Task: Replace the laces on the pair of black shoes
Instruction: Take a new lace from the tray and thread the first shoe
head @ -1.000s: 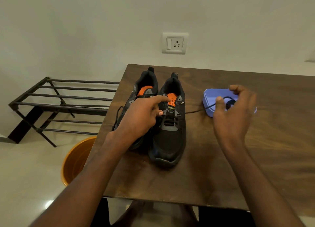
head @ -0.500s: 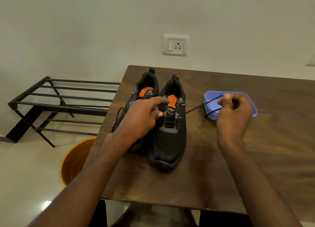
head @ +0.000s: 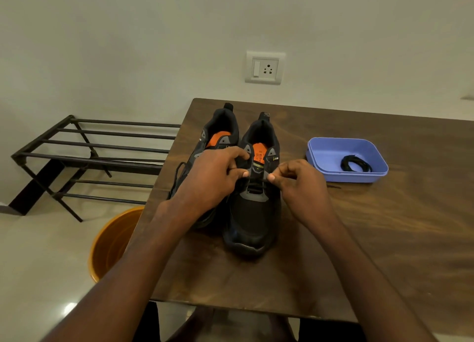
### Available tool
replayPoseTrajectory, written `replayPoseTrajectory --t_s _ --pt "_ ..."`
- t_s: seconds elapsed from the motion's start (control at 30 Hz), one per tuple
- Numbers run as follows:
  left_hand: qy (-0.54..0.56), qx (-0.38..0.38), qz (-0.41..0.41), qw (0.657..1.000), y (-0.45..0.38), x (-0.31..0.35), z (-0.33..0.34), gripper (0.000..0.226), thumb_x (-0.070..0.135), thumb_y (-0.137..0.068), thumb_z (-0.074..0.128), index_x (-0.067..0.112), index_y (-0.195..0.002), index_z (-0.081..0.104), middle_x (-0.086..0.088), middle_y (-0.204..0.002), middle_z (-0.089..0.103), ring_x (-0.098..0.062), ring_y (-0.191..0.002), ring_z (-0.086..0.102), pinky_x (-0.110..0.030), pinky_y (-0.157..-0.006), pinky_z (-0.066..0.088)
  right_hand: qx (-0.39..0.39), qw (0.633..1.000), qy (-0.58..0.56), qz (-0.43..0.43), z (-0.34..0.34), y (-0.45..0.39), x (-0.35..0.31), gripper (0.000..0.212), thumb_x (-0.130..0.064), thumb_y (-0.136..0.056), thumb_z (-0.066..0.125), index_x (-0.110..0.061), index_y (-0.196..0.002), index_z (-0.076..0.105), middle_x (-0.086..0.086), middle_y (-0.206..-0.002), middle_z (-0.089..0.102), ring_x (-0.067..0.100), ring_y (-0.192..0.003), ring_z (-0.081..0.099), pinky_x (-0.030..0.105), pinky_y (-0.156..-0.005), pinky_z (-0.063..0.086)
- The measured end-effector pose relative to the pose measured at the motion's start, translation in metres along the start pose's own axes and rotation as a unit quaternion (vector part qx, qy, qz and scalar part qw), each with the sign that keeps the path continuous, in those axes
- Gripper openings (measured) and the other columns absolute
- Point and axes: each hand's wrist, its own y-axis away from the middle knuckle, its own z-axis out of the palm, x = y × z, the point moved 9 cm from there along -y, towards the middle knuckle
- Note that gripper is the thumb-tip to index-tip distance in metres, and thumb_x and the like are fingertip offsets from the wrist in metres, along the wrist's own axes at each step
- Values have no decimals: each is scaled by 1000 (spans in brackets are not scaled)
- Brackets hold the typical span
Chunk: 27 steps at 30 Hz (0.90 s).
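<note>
Two black mesh shoes with orange insoles are standing side by side near the table's [head: 384, 239] left edge, heels toward the wall and rounded rubber toes toward the person. The right shoe [head: 255, 213] is sitting closer to the table's near edge; the left shoe [head: 218, 134] is lying partly under the left forearm, a thin black lace [head: 178, 175] looping off its side at the table's left edge.

The left hand [head: 213, 180] is curling its fingers over the right shoe's left eyelet row, thumb and forefinger pressing together on the lacing there. The right hand [head: 300, 185] is pinching the thin cord at the right eyelet row with thumb and forefinger, the other fingers folded in.

A shallow lilac plastic tray [head: 331, 149] with rounded corners is sitting toward the table's far edge, right of the shoes, holding a coiled black lace [head: 355, 163]. The tabletop is dark, grained wood. A round orange bucket [head: 110, 241] is standing on the glossy floor beside the left edge, with a black metal-bar rack [head: 84, 157] behind it.
</note>
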Motion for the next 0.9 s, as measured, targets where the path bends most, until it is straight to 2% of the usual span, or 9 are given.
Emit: replayPoseTrajectory --t_s 0.1,0.23,0.33,0.4,0.6,0.7,0.77,0.83,0.9 --pt "-16 -9 1 1000 0 -1 1 39 20 -98 69 23 -136 63 12 -79 60 2 -74 56 -7 -71 39 15 999 -16 24 -5 0 7 18 -23 -102 62 -24 -84 63 -5 -96 66 10 -92 63 28 -73 49" --pt "-19 -22 -6 1000 0 -1 0 37 19 -99 67 25 -136 62 8 -78 61 -3 -74 59 -8 -70 40 72 992 -96 29 -16 2 11 14 -22 -105 56 -23 -92 61 -5 -94 71 13 -95 69 35 -82 57" --pt "-28 -23 -10 999 1 0 1 35 21 -100 66 25 -134 63 11 -76 58 0 -70 55 -6 -64 39 36 993 -115 -2 -12 1 4 3 -28 -101 64 -26 -101 62 -6 -94 70 6 -92 68 29 -81 56" --pt "-27 -23 -8 999 2 0 2 33 21 -100 66 24 -133 64 11 -75 59 0 -68 55 -6 -63 39 -7 997 -76 -24 -7 2 -1 11 -28 -97 70 -29 -106 64 -11 -95 69 1 -91 65 16 -75 49" --pt "-45 -49 -2 998 1 2 4 35 20 -101 63 22 -136 61 9 -79 63 -2 -72 57 -11 -71 41 32 999 -30 -4 -14 2 2 22 -13 -95 72 -34 -89 73 -18 -85 70 -2 -85 65 13 -71 45" --pt "-96 -7 21 995 2 5 -5 31 32 -100 64 25 -129 65 9 -103 58 -6 -93 53 -28 -90 50 33 997 -61 -39 -17 7 -9 18 -14 -97 68 -32 -98 73 -10 -80 72 4 -80 68 18 -72 55" --pt "-107 70 29 991 3 9 -20 24 40 -99 62 28 -120 67 12 -103 50 -7 -98 49 -34 -91 50 23 990 -126 -62 -21 13 -22 17 -14 -99 66 -29 -100 73 -4 -79 73 8 -77 71 20 -69 58" --pt "-30 127 28 991 6 12 -32 21 41 -103 56 27 -113 68 17 -92 54 -4 -87 55 -34 -82 54 -4 979 -189 -77 -24 20 -36 15 -13 -98 66 -25 -102 75 -3 -84 76 9 -77 73 17 -65 56" --pt "140 132 -4 981 6 11 -32 31 41 -108 46 20 -111 69 6 -80 65 -6 -75 64 -30 -71 55 -39 962 -254 -96 -24 29 -55 14 -9 -97 66 -17 -106 75 -1 -90 78 13 -79 75 18 -61 56"
